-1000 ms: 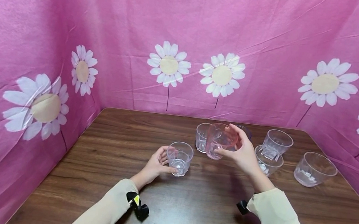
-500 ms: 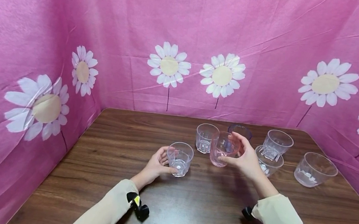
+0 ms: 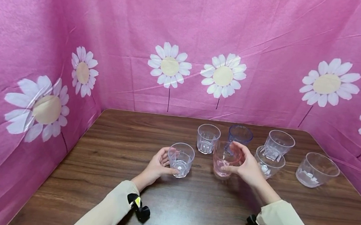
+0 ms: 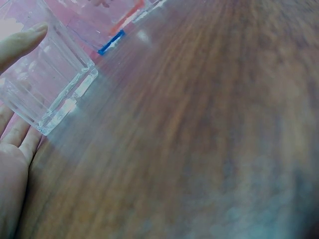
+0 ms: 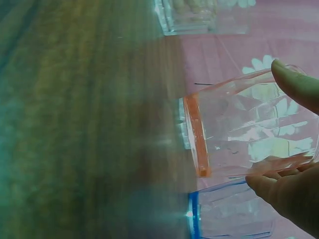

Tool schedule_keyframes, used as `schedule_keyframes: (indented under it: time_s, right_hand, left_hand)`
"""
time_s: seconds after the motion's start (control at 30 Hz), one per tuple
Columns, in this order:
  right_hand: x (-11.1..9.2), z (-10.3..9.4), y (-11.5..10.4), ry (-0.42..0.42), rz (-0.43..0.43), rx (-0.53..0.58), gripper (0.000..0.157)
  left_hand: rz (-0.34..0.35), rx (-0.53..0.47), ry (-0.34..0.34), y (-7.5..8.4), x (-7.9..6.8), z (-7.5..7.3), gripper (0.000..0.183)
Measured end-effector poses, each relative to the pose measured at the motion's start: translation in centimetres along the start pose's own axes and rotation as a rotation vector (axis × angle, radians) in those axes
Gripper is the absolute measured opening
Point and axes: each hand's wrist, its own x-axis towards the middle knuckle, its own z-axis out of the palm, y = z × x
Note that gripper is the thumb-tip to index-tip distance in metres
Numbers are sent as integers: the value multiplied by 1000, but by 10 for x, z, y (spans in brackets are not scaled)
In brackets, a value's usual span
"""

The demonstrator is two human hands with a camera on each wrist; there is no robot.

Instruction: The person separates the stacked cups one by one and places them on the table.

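In the head view my left hand [image 3: 155, 166] holds a clear faceted cup [image 3: 180, 162] that stands upright on the table. The left wrist view shows the thumb in front of this clear cup [image 4: 55, 82] and the fingers behind it. My right hand [image 3: 247, 167] grips a pink see-through cup [image 3: 225, 159] by its right side, thumb in front. In the right wrist view the pink cup [image 5: 239, 129] has an orange base; whether it touches the table I cannot tell. Behind it are another clear cup [image 3: 208, 139] and a blue-rimmed cup [image 3: 241, 134].
To the right, two clear cups, one farther back [image 3: 280, 142] and one nearer [image 3: 270, 163], overlap in view. A wider clear cup [image 3: 317, 171] stands by the right edge. A pink daisy cloth [image 3: 189, 25] hangs around the wooden table [image 3: 183, 208].
My right hand has brought the pink cup down and toward me, slightly rightward, uncovering the blue-rimmed cup behind. The left hand and its clear cup have stayed put.
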Motion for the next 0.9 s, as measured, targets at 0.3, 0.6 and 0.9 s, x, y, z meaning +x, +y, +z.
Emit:
schedule_keyframes:
  time_s: [0.3, 0.6, 0.9]
  right_hand:
    - [-4, 1, 9, -11, -5, 28, 91]
    - [-8, 1, 9, -23, 14, 77, 93]
    - [-10, 2, 12, -13, 18, 18, 93]
  left_hand:
    - [11, 3, -2, 1, -1, 1, 76]
    - [14, 4, -2, 1, 0, 1, 75]
    - [-4, 10, 9, 4, -2, 2, 76]
